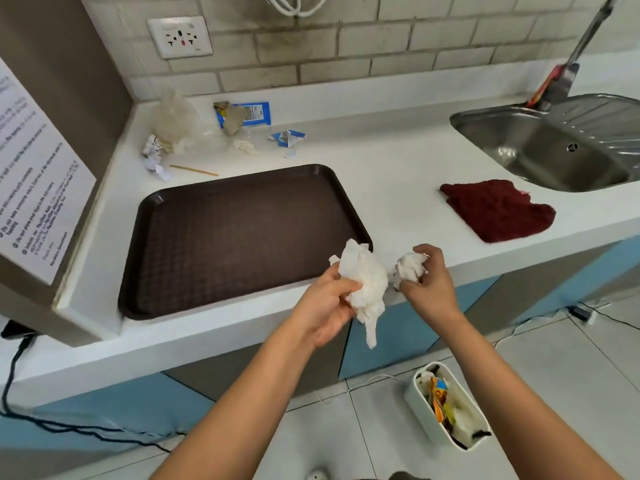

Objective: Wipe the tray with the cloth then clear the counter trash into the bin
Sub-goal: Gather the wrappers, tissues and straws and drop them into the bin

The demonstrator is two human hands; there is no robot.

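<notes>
Looks like the wiping part is done and we're into the trash-clearing step. The tray (239, 237) sits bare on the counter (391, 174), and the dark red cloth (498, 211) lies well to the right of the tray, just in front of the sink (554, 147).

Both hands are full, just off the tray's near right corner. The left hand (325, 306) has its fingers curled round a big crumpled white tissue (365, 282), and the right hand (429, 282) pinches a smaller wad (410, 268).

My guess for the next move: swing both wads down and right to the white bin (446, 407) on the floor — well below the tray, already part full — and let go over its narrow mouth.

Still to clear behind the tray: a crumpled plastic bag (173, 119), a blue wrapper (247, 114), a smaller blue scrap (287, 137), balled paper (154, 157) and a wooden stick (194, 170).

Writing-wise, the notice (31, 181) left of the tray has printed text, too blurred to read — same for the wrappers.
</notes>
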